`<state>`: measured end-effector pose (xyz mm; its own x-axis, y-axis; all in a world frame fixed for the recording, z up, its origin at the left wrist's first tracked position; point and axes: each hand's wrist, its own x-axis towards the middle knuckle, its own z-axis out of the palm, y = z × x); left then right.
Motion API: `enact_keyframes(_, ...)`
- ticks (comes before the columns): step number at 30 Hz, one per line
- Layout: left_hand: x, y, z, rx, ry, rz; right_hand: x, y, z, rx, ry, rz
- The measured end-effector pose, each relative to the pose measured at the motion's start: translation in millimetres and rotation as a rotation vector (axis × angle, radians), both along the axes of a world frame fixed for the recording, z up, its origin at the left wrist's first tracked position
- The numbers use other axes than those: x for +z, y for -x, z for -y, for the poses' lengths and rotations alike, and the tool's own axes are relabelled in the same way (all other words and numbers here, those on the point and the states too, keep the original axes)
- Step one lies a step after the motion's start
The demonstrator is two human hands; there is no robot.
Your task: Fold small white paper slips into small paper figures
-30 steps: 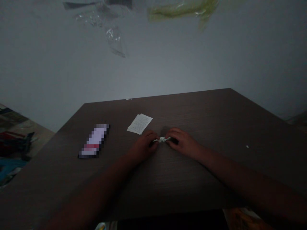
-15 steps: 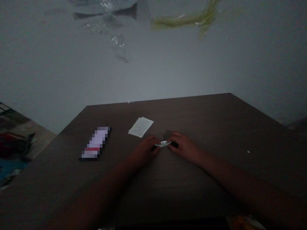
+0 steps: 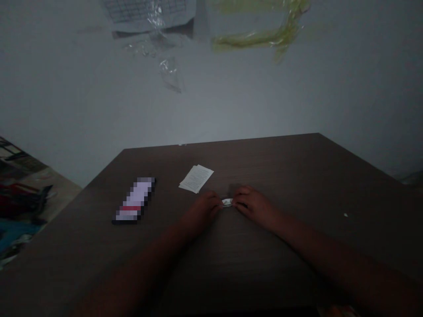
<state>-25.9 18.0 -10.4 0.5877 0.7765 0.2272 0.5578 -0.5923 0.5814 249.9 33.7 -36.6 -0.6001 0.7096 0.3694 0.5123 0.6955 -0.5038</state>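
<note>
Between my two hands is a small strip of folded white paper (image 3: pixel 227 202), low over the brown table (image 3: pixel 224 259). My left hand (image 3: pixel 206 209) pinches its left end, fingers curled and thumb pressed in. At the other end, my right hand (image 3: pixel 253 202) grips the paper between thumb and fingertips. Dim light hides the folds and any print on it. Just beyond my left hand lies a small stack of printed paper sheets (image 3: pixel 196 178), flat on the table.
A phone (image 3: pixel 135 200) with a lit, blurred-out screen lies on the left. A tiny white scrap (image 3: pixel 345 215) sits at the right. Behind the table rises a wall (image 3: pixel 247 97) with yellow tape (image 3: pixel 251 42) and clear tape. Cloth-like items (image 3: pixel 20 233) are at the far left.
The whole view has shifted slightly, so everything sits a little lower. Both hands stay on the folded paper, and less of it shows between my fingers.
</note>
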Motion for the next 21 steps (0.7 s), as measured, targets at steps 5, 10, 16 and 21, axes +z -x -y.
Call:
enact_keyframes(5, -1.7, 1.4, -2.1, 0.018, 0.005, -0.004, -0.1, 0.7, 1.1, -0.01, 0.017, -0.043)
enact_keyframes(10, -3.4, 4.2, -3.3, 0.057, 0.002, 0.013, 3.1, -1.2, 3.4, -0.036, 0.032, -0.107)
enact_keyframes(16, -1.2, 3.4, 2.9, 0.142, 0.046, 0.009, 4.0, -3.0, 6.1, -0.083, 0.043, -0.081)
enact_keyframes(21, 3.6, 2.2, 6.2, 0.178, 0.064, -0.028, 3.5, -1.8, 7.3, -0.098, 0.056, -0.061)
